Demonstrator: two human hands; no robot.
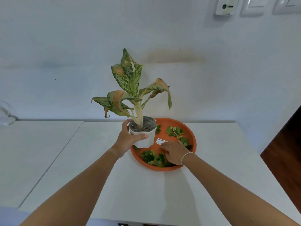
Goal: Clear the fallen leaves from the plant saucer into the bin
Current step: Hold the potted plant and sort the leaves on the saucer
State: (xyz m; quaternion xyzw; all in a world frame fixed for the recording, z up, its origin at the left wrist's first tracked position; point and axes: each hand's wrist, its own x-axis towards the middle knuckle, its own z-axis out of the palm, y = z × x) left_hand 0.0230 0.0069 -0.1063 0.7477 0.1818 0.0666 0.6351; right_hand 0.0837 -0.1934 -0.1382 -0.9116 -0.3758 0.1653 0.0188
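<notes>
An orange plant saucer (187, 165) lies on the white table, right of centre. Several green fallen leaves (152, 157) are scattered in it, some at its front and more at its far right (176, 130). My left hand (128, 139) grips a white pot (149, 136) with a speckled green plant (132, 84), held at the saucer's left edge. My right hand (175, 151) rests palm down inside the saucer on the leaves, next to a small white label (160, 141). I cannot tell whether its fingers hold any leaves. No bin is in view.
The white table (114, 185) has a seam (53, 159) running along its left part and a wall right behind it. A dark wooden floor (286, 149) shows beyond the table's right edge. A white object (6, 118) sits at the far left.
</notes>
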